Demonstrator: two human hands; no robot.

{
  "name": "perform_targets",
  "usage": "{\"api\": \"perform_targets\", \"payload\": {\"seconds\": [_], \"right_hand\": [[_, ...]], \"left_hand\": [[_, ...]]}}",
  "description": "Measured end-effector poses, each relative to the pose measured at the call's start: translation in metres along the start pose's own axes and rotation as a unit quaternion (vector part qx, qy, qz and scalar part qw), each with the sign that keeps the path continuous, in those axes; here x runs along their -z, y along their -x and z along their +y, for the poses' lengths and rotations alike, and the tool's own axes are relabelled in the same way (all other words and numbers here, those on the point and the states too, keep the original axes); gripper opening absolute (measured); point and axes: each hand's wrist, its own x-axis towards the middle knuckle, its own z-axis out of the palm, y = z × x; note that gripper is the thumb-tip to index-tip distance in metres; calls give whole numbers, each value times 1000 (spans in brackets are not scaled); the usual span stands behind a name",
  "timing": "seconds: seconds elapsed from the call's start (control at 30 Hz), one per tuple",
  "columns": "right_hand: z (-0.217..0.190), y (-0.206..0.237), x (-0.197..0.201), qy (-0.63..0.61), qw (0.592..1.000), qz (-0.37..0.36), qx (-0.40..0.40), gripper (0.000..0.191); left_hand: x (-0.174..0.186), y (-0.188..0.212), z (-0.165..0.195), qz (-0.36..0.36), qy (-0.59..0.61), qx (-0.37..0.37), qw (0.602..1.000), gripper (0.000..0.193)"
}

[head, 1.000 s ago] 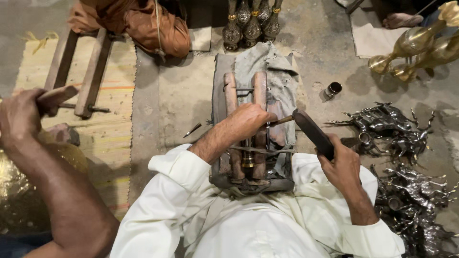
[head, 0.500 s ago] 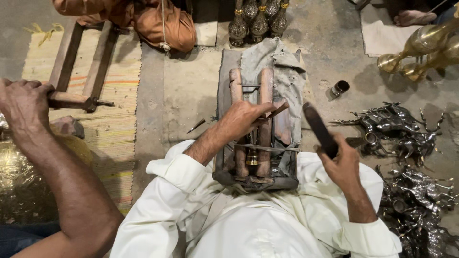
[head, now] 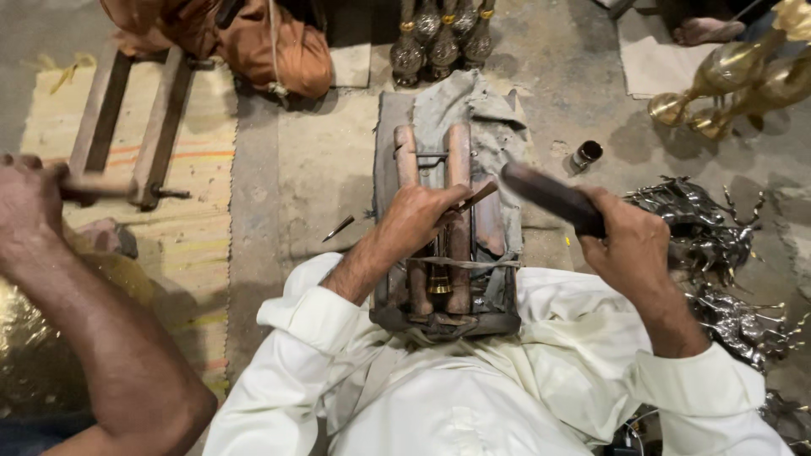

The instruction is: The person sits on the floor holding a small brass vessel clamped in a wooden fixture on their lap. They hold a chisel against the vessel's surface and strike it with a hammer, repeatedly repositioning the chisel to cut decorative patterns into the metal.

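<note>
- The floor (head: 312,169) is bare grey concrete; a striped woven mat (head: 194,245) covers it at nine o'clock, its left edge hidden under a co-worker's arm.
- The co-worker's forearm (head: 101,338) enters from seven o'clock; that hand (head: 25,203) is clenched on a wooden handle (head: 97,187), whose far end blends into a wooden frame (head: 131,127) on the mat.
- The wooden clamp block (head: 448,245) sits at centre, just above the white-sleeved lap; a grey cloth (head: 473,110) drapes its top at twelve o'clock and its lower edge is hidden by white fabric.
- A heap of silvery metal figures (head: 710,245) lies at three o'clock, too tangled to make out and cut off at the right edge.
- Brass vases (head: 735,76) at two o'clock are cut off by the frame.
- The right hand (head: 634,245) is clenched around a dark hammer-like bar (head: 549,196), raised at two o'clock of the clamp, well apart from it.
- The left hand (head: 422,221) rests on the clamp, pinching a thin chisel (head: 475,198) that angles toward one o'clock; its tip is hidden.
- A small brass piece (head: 438,283) shows between the clamp's rails, just below the left hand at six o'clock.
</note>
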Motion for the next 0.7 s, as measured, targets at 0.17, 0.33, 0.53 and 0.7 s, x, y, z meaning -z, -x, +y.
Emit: {"api": "perform_targets", "payload": {"seconds": [0.17,0.33,0.53,0.7], "right_hand": [[-12,-17,13,14,998,-13,56,56],[-44,-67,28,-88,988,-122,-13,51],[-97,-135,33,-163,970,-92,157,51],[-94,-126,29,-90,981,-48,163,47]], "left_hand": [[-2,9,5,37,8,37,999,35],[-7,22,11,119,48,60,990,34],[-16,25,11,158,91,106,977,32],[-21,32,10,183,99,103,973,32]]}}
